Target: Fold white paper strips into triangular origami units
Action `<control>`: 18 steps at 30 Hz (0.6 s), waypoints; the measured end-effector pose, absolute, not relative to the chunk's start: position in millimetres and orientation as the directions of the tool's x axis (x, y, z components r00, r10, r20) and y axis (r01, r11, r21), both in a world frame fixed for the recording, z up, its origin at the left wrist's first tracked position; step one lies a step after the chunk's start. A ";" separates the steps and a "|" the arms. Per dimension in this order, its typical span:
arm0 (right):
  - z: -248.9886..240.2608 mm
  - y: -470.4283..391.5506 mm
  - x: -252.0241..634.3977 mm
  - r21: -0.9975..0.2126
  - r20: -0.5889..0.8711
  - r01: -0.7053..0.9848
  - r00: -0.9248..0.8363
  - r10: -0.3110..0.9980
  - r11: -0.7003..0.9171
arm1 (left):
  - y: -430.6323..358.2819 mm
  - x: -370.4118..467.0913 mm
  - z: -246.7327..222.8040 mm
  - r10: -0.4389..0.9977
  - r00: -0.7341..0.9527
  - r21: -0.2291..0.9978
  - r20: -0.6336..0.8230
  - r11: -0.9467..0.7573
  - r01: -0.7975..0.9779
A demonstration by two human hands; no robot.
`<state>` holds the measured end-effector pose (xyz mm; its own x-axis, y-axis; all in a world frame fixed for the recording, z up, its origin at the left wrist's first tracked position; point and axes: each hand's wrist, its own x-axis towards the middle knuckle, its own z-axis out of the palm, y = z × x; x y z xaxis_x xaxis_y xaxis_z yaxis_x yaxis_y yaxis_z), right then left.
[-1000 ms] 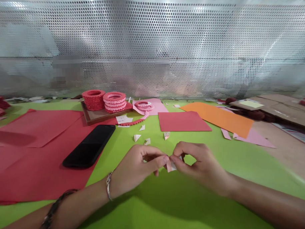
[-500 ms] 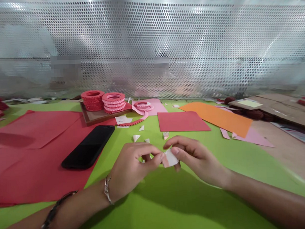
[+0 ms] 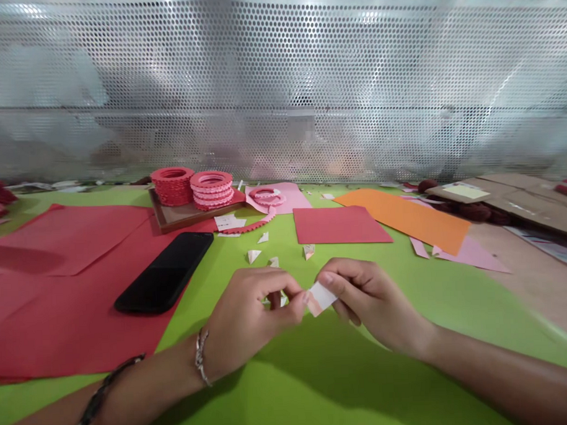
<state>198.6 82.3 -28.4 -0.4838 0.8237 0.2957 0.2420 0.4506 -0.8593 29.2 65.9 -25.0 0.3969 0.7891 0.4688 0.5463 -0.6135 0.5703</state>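
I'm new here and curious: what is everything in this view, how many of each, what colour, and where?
Paper piece: 1, white and pale orange, between both hands
Paper scraps: several, whitish, beyond hands
Smartphone: 1, black, left
Large sheets: several, red, left
Rectangular sheet: 1, red, centre
Angled sheet: 1, orange, right
Pink paper: several pieces, centre and right
Ring stacks: 2, red and pink, on tray
Tray: 1, brown, left of centre
Cardboard: brown, far right, count unclear
Tabletop: 1, green, below
Perforated screen: silver, behind
Blurred clutter: uncountable, mixed, table edges
Bracelets: 2, silver and dark, left arm
Hands: 2, left and right, centre
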 end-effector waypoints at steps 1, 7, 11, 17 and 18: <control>-28.1 82.0 198.9 -0.840 0.311 0.262 -0.484 0.818 0.475 | 66.2 29.1 -25.6 0.785 0.408 0.563 0.466 -0.619 0.548; -28.1 81.8 199.9 -0.717 0.367 0.362 -0.531 0.764 0.596 | 68.8 28.9 -31.9 0.768 0.497 0.455 0.404 -0.640 0.619; -29.5 80.0 199.2 -0.684 0.343 0.372 -0.594 0.727 0.627 | 68.2 28.7 -33.7 0.730 0.580 0.294 0.362 -0.680 0.672; -27.7 78.1 200.0 -0.707 0.358 0.325 -0.601 0.714 0.629 | 64.1 27.9 -32.5 0.719 0.640 0.575 0.273 -0.655 0.490; -27.5 78.6 200.4 -0.723 0.355 0.310 -0.600 0.717 0.617 | 63.9 28.2 -32.2 0.730 0.629 0.612 0.268 -0.633 0.474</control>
